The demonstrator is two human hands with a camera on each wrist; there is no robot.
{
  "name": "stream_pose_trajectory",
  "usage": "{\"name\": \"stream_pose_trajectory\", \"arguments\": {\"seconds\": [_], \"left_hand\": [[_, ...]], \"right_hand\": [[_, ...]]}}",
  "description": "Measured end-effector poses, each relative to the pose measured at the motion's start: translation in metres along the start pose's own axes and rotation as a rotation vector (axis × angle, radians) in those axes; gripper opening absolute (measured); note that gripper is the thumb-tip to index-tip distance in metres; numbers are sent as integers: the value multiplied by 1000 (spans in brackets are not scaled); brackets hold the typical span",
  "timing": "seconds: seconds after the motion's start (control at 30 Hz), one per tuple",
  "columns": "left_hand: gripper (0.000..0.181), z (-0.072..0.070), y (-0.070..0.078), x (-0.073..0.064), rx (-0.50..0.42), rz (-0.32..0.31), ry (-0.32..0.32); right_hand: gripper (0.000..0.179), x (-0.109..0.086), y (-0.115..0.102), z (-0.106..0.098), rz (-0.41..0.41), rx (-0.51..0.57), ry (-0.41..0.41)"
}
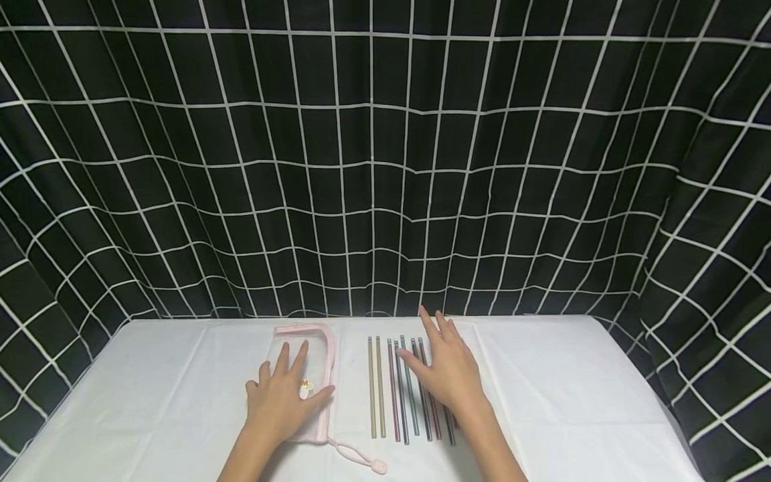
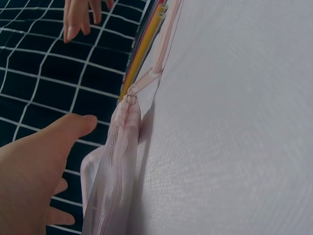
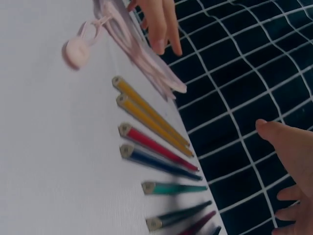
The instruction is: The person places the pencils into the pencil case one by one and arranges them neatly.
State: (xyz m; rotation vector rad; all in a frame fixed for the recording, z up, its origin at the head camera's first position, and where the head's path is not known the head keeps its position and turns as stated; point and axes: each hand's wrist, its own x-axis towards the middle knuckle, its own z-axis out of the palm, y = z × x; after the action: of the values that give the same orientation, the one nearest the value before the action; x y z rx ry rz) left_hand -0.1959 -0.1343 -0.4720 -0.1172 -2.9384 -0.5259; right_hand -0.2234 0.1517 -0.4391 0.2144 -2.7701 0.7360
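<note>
A see-through zip pouch (image 1: pixel 329 348) with pink edging lies on the table. Its pink cord (image 1: pixel 352 456) ends in a rounded tab (image 1: pixel 379 466) pointing towards the front. My left hand (image 1: pixel 278 402) hovers over the pouch with spread fingers, and the left wrist view shows it raised beside the zip pull (image 2: pixel 146 81). Several pencils lie roughly side by side right of the pouch: two yellow pencils (image 3: pixel 149 123), then a red pencil (image 3: pixel 156 146), a blue pencil (image 3: pixel 159 162), a green pencil (image 3: pixel 178 188) and darker ones. Fingers apart, my right hand (image 1: pixel 453 375) is above the right-hand pencils, partly covering them.
A white cloth (image 1: pixel 560 395) covers the table and extends to both sides of the pouch and pencils. Behind the far edge hangs a black curtain (image 1: pixel 385 187) with a white grid, which also wraps round the left and right sides.
</note>
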Motion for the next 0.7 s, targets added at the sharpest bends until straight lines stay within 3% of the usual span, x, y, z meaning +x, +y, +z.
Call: {"name": "stream_pose_trajectory", "arguments": {"seconds": [0.3, 0.7], "left_hand": [[98, 1, 2, -2, -6, 5, -13], [98, 4, 7, -9, 7, 5, -9]], "right_hand": [[86, 6, -15, 7, 1, 140, 8], [72, 12, -30, 17, -18, 220, 64]]}}
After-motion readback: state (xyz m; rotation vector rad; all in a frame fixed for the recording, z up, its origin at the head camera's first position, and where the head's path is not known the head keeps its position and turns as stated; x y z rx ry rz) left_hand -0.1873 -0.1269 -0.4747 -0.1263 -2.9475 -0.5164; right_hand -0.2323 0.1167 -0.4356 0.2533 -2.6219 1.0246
